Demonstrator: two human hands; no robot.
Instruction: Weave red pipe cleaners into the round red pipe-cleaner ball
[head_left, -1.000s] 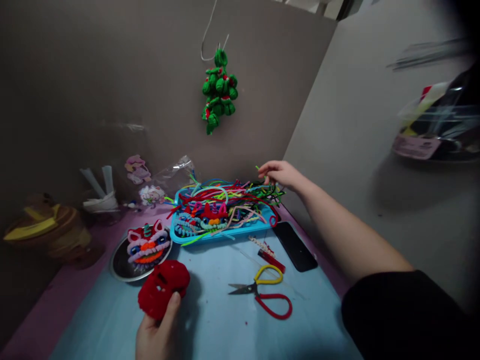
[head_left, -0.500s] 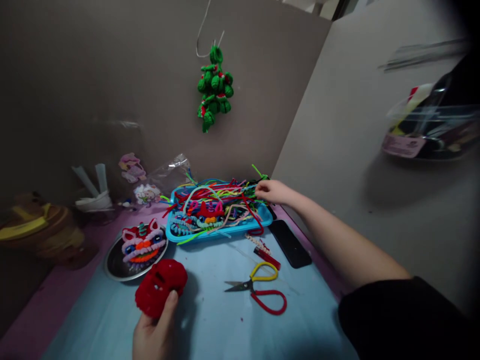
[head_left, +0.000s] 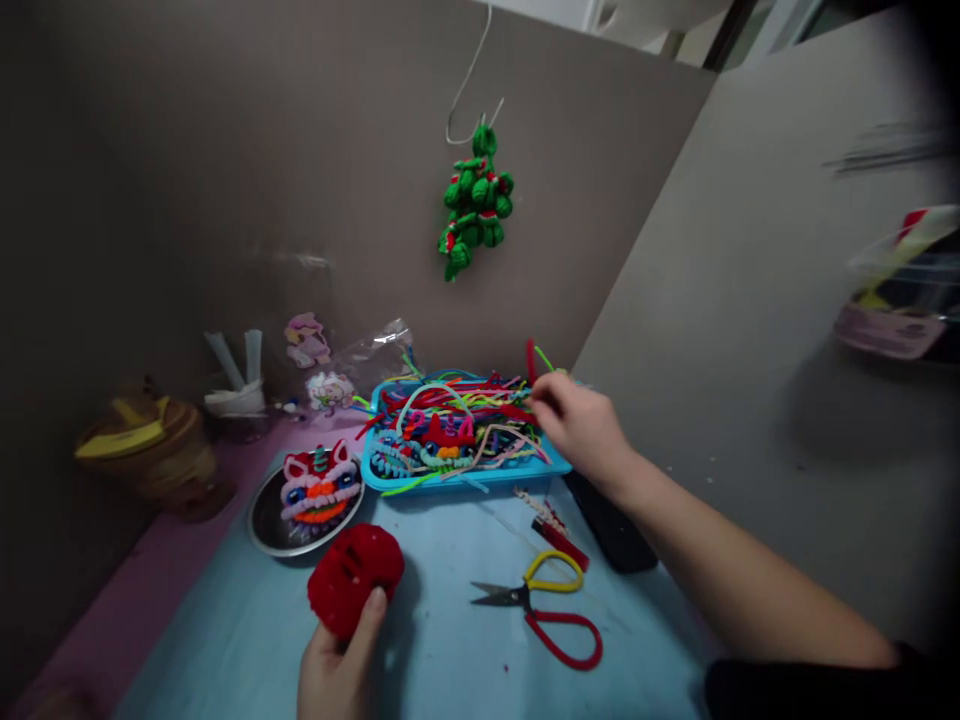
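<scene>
Near the front edge, my left hand [head_left: 341, 665] grips a rounded red fuzzy piece [head_left: 352, 578] with a dark slot in it, thumb pressed on its side. Over the right end of the blue tray [head_left: 420, 482], my right hand [head_left: 581, 420] pinches a red pipe cleaner [head_left: 531, 360], whose ends stick out above and left of the fingers. Many coloured pipe cleaners [head_left: 495, 400] fill the tray, along with a red lion-like face [head_left: 448, 440]. A pink and red lion head [head_left: 319, 490] sits in a metal bowl [head_left: 262, 530] left of the tray.
Scissors [head_left: 517, 597] with yellow and red handles lie on the blue cloth, beside a red lighter [head_left: 561, 543]. A dark phone [head_left: 611, 525] rests under my right forearm. A green crocheted ornament [head_left: 476, 205] hangs at the back; a brown pot [head_left: 150, 450] stands left.
My right hand has drawn up a red pipe cleaner that hung over the tray's right side. The view has shifted left, while my left hand keeps its hold on the red piece.
</scene>
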